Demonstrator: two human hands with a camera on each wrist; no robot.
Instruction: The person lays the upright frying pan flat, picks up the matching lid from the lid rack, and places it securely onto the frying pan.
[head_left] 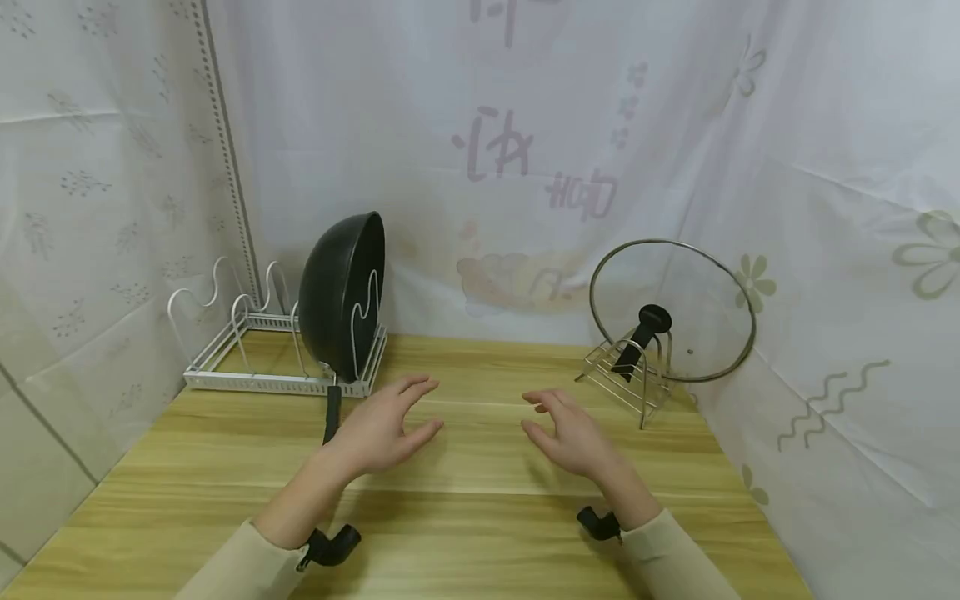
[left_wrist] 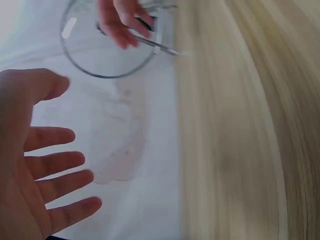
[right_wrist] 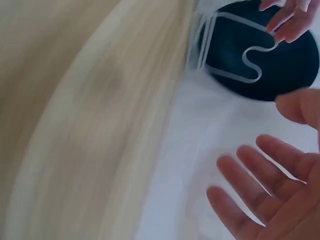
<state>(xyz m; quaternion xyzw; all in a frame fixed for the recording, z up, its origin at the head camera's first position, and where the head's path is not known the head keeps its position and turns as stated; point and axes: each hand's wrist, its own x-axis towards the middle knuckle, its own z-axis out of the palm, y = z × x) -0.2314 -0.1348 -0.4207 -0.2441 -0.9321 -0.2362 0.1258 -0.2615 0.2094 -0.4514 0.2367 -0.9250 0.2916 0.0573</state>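
My left hand (head_left: 382, 427) hovers over the table, fingers spread and relaxed, holding nothing. Just left of it, a dark wok (head_left: 330, 283) stands on its side in a white wire rack (head_left: 258, 382), its black handle (head_left: 332, 412) pointing toward me and partly covered by my wrist. My right hand (head_left: 572, 435), also holding nothing, is in the air with its fingers loosely extended toward the left one. Beyond it at the right, a glass lid (head_left: 705, 333) with a metal rim leans upright in a small wire stand (head_left: 643, 392); its black knob (head_left: 655, 319) faces me.
Both racks stand toward the back of the wood-grain table (head_left: 480, 517). Behind it hangs a pale printed cloth (head_left: 420, 167), and more cloth closes off the left and right sides. A black wrist camera (head_left: 330, 546) sticks out below my left sleeve, another (head_left: 598, 523) by the right.
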